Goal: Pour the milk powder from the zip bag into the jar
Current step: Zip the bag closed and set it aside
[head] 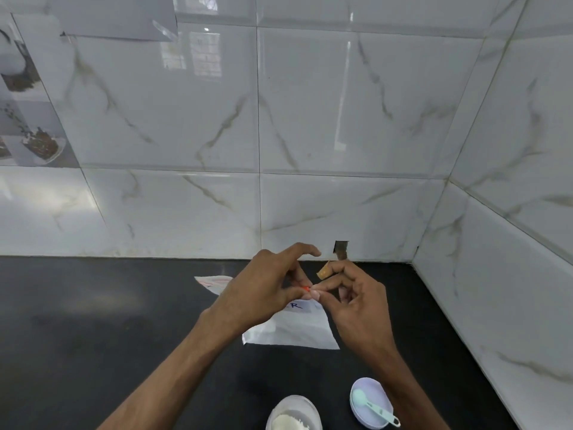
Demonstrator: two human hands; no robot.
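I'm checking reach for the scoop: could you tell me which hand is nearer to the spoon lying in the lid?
Right. The right hand is up at the zip bag, with its forearm passing close beside the spoon in the lid; the left hand pinches the bag farther left.

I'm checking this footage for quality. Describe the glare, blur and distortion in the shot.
Head view: the glossy wall tiles carry window reflections and bright streaks; tile lines bow outward from the wide lens; the left hand and right hand at the bag look slightly soft; the dark counter shows a faint sheen; the jar is cut off by the bottom edge.
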